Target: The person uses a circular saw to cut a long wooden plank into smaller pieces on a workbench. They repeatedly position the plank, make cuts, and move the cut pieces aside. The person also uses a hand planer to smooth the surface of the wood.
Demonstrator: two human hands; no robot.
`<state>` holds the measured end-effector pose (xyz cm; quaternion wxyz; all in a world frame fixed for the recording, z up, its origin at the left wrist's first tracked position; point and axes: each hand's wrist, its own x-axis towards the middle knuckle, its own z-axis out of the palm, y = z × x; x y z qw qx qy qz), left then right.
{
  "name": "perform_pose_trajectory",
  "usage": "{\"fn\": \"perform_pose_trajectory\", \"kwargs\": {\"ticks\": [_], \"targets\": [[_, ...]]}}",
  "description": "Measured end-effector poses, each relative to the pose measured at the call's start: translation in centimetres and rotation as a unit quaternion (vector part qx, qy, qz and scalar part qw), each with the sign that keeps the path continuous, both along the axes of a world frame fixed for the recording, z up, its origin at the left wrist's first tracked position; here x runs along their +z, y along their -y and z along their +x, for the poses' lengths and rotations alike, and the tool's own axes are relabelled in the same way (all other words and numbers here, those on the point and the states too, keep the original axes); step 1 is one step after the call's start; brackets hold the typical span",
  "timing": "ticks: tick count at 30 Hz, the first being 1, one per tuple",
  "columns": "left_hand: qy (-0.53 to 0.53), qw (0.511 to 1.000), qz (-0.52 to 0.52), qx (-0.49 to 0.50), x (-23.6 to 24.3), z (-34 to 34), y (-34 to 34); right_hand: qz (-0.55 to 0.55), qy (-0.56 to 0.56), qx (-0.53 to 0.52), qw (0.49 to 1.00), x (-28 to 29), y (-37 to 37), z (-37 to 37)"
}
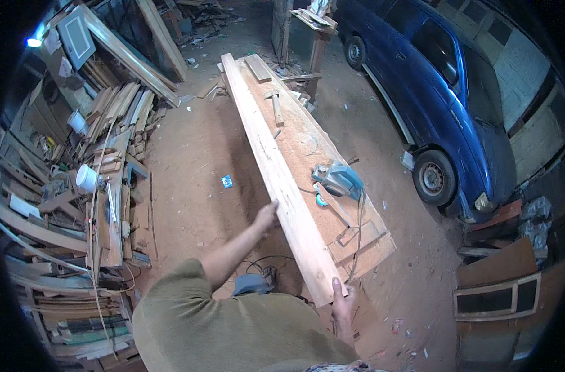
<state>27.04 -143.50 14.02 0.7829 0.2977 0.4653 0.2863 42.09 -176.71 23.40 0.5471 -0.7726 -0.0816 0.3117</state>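
Note:
A long pale wooden plank [276, 167] lies lengthwise along the left edge of the sawdust-covered workbench [313, 146], its near end reaching past the bench. My left hand [267, 217] grips the plank's left edge partway along, its fingers partly hidden beneath. At the near end my right hand [342, 302] holds the corner, thumb on top and fingers under the wood. Right of the plank sits a blue electric planer [341, 180] with its cord trailing toward me. A hammer [276, 110] rests farther up the bench, below a short board [257, 68].
Stacked offcuts [118, 111] and white buckets [87, 178] line the left side. A blue van [431, 93] stands at the right. A framed panel [496, 301] leans at the lower right. A small blue packet [226, 181] lies on the dirt floor.

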Motion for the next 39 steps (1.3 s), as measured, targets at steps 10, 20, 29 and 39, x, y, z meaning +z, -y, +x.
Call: {"fn": "perform_pose_trajectory", "kwargs": {"ticks": [10,20,29,39], "targets": [[0.136,0.99,0.0,0.033,21.5,4.0,18.6,0.159,0.152,0.198,0.955,16.1,-2.2,1.0],[0.382,0.914,0.136,0.0,33.5,2.5,16.2,0.448,0.379,0.365,0.723,25.9,-7.0,-0.4],[0.209,0.89,0.406,0.018,35.8,2.3,17.9,0.485,0.389,0.361,0.695,28.4,-8.5,-0.2],[0.228,0.932,0.28,0.028,34.2,2.9,16.4,0.425,0.362,0.401,0.726,28.2,-7.8,1.7]]}}
